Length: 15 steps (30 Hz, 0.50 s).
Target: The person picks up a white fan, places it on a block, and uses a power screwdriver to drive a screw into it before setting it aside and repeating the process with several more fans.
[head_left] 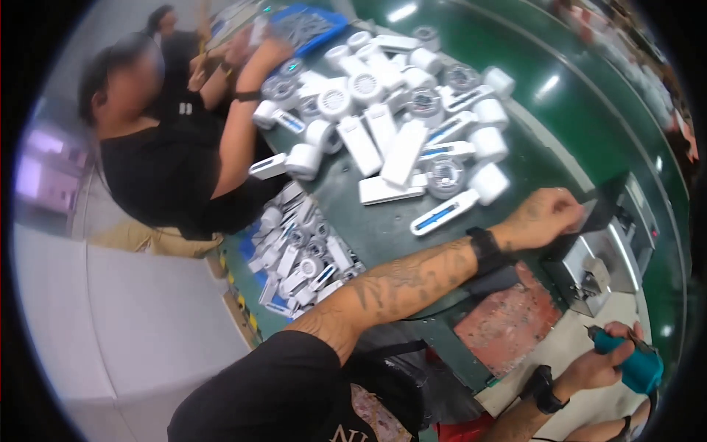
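Observation:
My left hand (543,214) reaches across the bench with its fingers curled together. Its fingertips are at the dark upper part of a metal box-shaped device (589,269); whatever they may pinch is hidden or too small to name. Low on the right, my right hand (598,366) is wrapped round a teal electric screwdriver (639,366), whose thin tip points up and left. Beyond my left forearm lies a heap of white handheld devices with round heads and flat handles, such as the white device (405,152) on top. Several show blue strips or clear round fronts.
A worn reddish mat (508,322) lies between my arms on the green bench (346,202). Below the bench's left side, a bin holds more white parts (298,258). A blue tray (313,29) of small parts stands at the back. Co-workers (158,147) work at the left.

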{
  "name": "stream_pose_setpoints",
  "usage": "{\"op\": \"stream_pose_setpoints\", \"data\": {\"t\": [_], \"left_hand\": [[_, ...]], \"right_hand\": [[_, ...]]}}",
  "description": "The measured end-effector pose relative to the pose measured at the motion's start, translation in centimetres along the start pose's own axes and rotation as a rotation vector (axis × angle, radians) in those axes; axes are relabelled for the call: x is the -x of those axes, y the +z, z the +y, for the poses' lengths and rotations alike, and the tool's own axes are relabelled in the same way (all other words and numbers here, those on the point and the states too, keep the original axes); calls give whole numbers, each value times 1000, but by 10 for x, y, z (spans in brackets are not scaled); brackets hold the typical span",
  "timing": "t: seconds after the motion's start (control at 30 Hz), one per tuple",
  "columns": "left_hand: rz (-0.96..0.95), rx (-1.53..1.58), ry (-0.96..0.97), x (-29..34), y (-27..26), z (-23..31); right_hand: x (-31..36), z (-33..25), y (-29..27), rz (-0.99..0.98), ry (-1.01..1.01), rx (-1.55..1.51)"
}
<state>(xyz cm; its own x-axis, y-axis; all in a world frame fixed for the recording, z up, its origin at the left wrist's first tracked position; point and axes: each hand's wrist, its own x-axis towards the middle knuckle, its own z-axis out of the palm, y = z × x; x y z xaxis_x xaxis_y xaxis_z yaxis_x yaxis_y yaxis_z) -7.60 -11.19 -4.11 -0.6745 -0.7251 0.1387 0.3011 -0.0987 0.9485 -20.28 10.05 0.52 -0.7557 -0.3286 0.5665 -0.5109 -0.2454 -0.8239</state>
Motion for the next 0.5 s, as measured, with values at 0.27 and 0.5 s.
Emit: {"op": "stream_pose_setpoints", "data": {"t": [0.27,0.5], "left_hand": [[-6,-100,-11,4,-7,8],[-40,-67,-67,0,-1,1]], "right_hand": [[-1,-1,-2,-23,25,-112],[0,1,1,-52,-11,-121]]}}
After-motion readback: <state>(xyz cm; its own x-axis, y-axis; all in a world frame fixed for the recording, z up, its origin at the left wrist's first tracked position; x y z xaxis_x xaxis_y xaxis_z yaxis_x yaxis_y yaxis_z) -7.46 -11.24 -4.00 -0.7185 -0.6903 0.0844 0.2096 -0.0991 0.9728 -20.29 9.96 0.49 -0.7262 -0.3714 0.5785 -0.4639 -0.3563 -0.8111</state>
